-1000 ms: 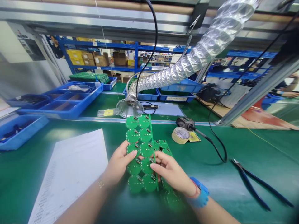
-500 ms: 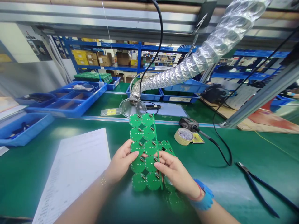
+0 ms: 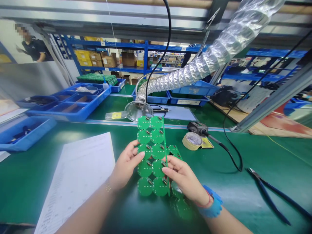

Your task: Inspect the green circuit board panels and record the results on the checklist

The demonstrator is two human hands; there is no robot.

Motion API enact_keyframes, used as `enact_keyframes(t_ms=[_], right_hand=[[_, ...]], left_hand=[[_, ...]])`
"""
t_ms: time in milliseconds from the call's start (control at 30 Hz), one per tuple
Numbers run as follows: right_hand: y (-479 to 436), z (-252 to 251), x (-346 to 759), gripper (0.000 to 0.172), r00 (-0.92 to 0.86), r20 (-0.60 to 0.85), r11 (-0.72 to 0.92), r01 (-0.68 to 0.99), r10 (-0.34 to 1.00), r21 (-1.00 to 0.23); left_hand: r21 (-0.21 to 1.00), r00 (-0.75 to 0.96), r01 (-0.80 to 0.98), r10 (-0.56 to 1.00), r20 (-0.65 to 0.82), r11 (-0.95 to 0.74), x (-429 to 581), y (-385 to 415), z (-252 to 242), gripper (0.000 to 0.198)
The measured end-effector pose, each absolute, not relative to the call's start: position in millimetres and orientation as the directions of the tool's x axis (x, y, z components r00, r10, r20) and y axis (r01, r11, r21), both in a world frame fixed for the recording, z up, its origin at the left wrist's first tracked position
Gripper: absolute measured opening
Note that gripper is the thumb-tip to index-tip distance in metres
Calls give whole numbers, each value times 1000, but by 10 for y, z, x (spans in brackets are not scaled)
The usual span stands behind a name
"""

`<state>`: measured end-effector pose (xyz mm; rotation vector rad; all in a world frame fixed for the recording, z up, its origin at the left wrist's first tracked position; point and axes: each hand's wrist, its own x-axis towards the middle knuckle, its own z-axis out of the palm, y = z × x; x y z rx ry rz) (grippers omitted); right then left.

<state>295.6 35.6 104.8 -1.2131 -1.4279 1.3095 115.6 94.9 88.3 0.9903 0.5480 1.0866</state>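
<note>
Between my hands is a green circuit board panel [image 3: 157, 151], made of round boards joined in two columns with a narrow strip along the right edge. Small components sit on each round board. My left hand [image 3: 126, 165] pinches the panel's left edge, thumb on top. At the right edge, my right hand [image 3: 181, 174] grips the strip side between thumb and fingers. Another panel of round green boards [image 3: 174, 149] shows partly behind and beneath my right hand; most of it is hidden. A printed paper sheet [image 3: 83, 175] lies left of my left hand.
Long-handled cutters [image 3: 265, 191] lie at the right. A soldering tip cleaner tin [image 3: 192, 141] and a black corded holder [image 3: 197, 128] stand behind my right hand. A foil duct [image 3: 195, 71] with a clear funnel [image 3: 138, 111] hangs ahead. Blue bins [image 3: 70, 110] line the left.
The panel's far end has shifted slightly to the right and up, still held by both hands. A person has come into view at the far left background.
</note>
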Motion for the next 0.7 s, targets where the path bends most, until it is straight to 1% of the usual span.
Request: enact_keyframes(t_ms=[100,133,167,267,400,433,500,567,700], right_hand=[[368,1029,2987,16,-85,28,33,55,996,-998],[371,1023,2995,16,-59,39,41,30,998,-999],[373,1019,3002,17,-38,43,44,5,998,-999],[377,1015,3011,21,2,55,55,-45,998,-997],[375,1019,3011,20,17,82,83,-42,996,-996],[374,1020,3011,20,13,85,86,-41,996,-995],[374,1019,3013,20,2,87,87,-35,996,-996],[375,1016,3017,20,4,90,90,-24,996,-996],[381,1018,3019,20,9,97,97,-21,995,-995]], left_hand=[[838,193,-544,979,71,47,1104,1017,886,15],[833,162,-551,985,58,42,1090,1036,886,12],[834,166,-549,985,41,58,1082,1047,885,13],[864,268,-486,963,2,133,1100,1034,873,23],[915,443,-375,896,39,145,1164,956,831,24],[919,480,-363,876,46,150,1174,940,820,27],[915,531,-367,846,57,169,1180,922,807,36],[903,564,-386,823,69,188,1174,917,805,41],[881,598,-420,796,91,215,1154,925,813,40]])
